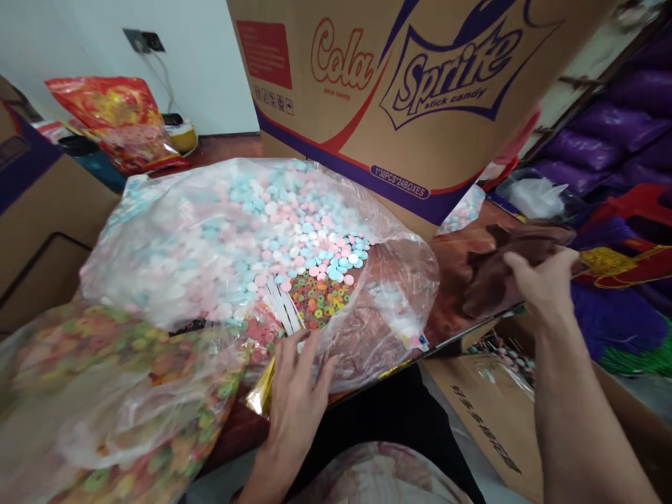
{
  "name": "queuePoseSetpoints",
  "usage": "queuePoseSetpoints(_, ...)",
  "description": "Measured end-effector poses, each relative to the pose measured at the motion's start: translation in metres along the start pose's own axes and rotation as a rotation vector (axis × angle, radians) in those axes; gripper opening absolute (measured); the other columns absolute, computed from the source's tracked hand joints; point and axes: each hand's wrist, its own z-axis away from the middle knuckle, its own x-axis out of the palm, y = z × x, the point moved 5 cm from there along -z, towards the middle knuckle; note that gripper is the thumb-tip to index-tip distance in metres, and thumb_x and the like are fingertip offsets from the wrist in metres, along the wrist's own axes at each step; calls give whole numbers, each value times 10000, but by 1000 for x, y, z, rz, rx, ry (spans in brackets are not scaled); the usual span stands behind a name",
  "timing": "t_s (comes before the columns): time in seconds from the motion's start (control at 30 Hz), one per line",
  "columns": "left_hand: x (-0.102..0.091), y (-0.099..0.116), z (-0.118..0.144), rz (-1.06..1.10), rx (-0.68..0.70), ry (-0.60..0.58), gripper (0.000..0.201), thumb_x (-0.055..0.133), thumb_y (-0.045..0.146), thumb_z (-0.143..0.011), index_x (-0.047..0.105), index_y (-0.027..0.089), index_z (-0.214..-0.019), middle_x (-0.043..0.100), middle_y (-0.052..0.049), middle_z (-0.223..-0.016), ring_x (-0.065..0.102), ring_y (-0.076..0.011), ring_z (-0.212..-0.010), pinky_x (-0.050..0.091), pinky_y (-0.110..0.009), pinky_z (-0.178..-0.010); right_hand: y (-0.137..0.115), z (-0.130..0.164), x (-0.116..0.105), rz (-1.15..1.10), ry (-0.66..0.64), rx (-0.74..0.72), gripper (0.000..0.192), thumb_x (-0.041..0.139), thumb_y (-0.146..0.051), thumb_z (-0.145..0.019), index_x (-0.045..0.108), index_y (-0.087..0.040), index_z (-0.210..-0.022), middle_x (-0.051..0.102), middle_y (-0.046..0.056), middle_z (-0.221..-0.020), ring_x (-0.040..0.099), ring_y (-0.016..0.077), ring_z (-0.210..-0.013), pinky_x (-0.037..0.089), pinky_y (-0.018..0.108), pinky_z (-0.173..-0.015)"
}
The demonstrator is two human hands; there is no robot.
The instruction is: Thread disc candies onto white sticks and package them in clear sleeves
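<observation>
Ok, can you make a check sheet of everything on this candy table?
Surface: brown table, mostly covered.
Job's things: clear bag of pink, blue and white candy discs; ring candies and white sticks at its mouth.
Clutter: second bag of ring candy, front left; red bag behind.
Hands: left hand open on the clear bag; right hand gripping a brown cloth.
Cables: one from the wall socket.
Surroundings: Cola/Sprite box, purple packs right.
</observation>
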Motion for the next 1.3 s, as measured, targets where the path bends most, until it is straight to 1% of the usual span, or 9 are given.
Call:
queuePoseSetpoints(0.1, 25, 11, -7, -179, 51, -125, 453, 653, 274, -896, 592, 200, -1339, 610, -146, -1289, 559, -324, -1164, 484, -480, -914, -8, 27, 28, 423, -59, -170, 456, 841, -94, -647, 616, -215, -1024, 634, 198, -1149, 572, 331, -1139, 371, 498, -940)
queuePoseSetpoints(0.23, 49, 15, -3, -246, 101, -229, 326, 607, 167, -909, 662, 227, -1225, 681, -94, -1135, 595, -274, -1056, 467, -433, -857, -37, 124, 108, 324, -563, -710, 276, 622, -233, -925, 651, -214, -1198, 645, 156, -1272, 576, 299, -1203, 416, 496, -1003)
queuePoseSetpoints(0.4, 53, 12, 2, -157, 207, -257, 297, 492, 55, -925, 699, 221, -1060, 676, -72, -1039, 600, -227, -987, 498, -382, -871, -45, 208, 163, 299, -902, -970, 247, 560, -238, -992, 669, -217, -1212, 680, 104, -1256, 578, 251, -1172, 369, 477, -1080)
queuePoseSetpoints(0.53, 52, 2, -3, -205, 165, -210, 307, 439, 34, -928, 685, 201, -1002, 659, -81, -1005, 605, -233, -983, 515, -369, -880, -26, 219, 162, 408, -863, -888, 187, 523, -200, -1002, 701, -187, -1058, 710, 94, -1058, 591, 241, -997, 448, 422, -948)
queuePoseSetpoints(0.63, 52, -8, -9, -280, 66, -152, 301, 421, 32, -919, 676, 189, -951, 647, -99, -988, 611, -252, -976, 518, -374, -869, -19, 226, 161, 500, -798, -829, 228, 517, -157, -986, 669, -167, -1156, 685, 119, -1155, 572, 269, -1039, 463, 413, -905)
queuePoseSetpoints(0.77, 48, -18, -16, -309, 0, -97, 272, 433, 42, -910, 664, 176, -961, 640, -111, -997, 624, -264, -961, 523, -374, -837, -26, 249, 188, 638, -832, -908, 299, 515, -104, -951, 641, -138, -1219, 627, 154, -1295, 547, 305, -1081, 452, 436, -923)
queuePoseSetpoints(0.93, 44, -24, -15, -332, -23, -57, 265, 449, 32, -894, 659, 162, -990, 638, -118, -996, 615, -278, -960, 523, -388, -838, -36, 263, 205, 634, -897, -965, 266, 509, -134, -963, 647, -115, -1190, 633, 167, -1209, 544, 294, -1017, 446, 424, -885)
queuePoseSetpoints(1.17, 45, -20, -11, -335, 82, -70, 248, 483, 16, -875, 640, 182, -971, 625, -103, -1007, 590, -268, -968, 512, -385, -855, -28, 228, 158, 464, -899, -771, 208, 501, -158, -992, 705, -179, -958, 670, 95, -935, 571, 239, -890, 437, 366, -817)
queuePoseSetpoints(1.3, 43, -19, -13, -340, 88, -75, 231, 481, 21, -881, 619, 190, -956, 612, -95, -1008, 591, -256, -963, 509, -378, -854, -31, 200, 164, 251, -867, -602, 207, 496, -197, -1012, 697, -189, -966, 672, 62, -884, 605, 201, -825, 458, 315, -780)
